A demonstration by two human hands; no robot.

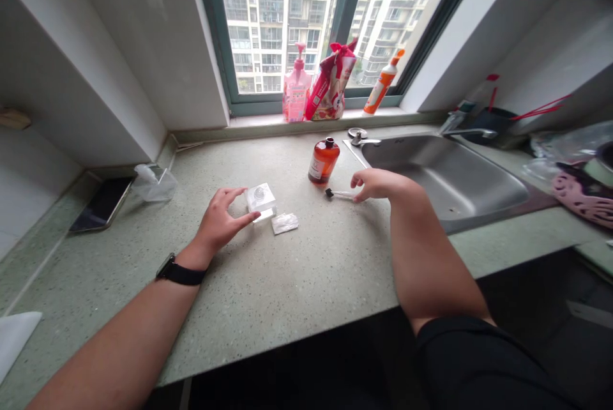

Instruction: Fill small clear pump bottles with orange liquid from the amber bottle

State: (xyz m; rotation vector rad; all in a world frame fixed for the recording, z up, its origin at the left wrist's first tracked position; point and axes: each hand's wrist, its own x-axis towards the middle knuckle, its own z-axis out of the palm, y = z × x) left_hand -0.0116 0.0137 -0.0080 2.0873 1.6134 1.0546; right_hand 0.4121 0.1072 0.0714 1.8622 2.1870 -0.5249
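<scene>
L hand (pixel 218 223) relaxed, fingers at white plastic box (pixel 261 199); R hand (pixel 376 184) pinching black-capped tube (pixel 341 193). Risk: slip tips nearby amber bottle (pixel 324 161).

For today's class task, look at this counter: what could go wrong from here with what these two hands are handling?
The slim black-tipped tube at the right hand lies near the stainless sink, so it might roll in if dropped. That hand also works close to the amber bottle, which could get knocked over. The small clear box at the left hand might be nudged onto the loose wrapper.
</scene>
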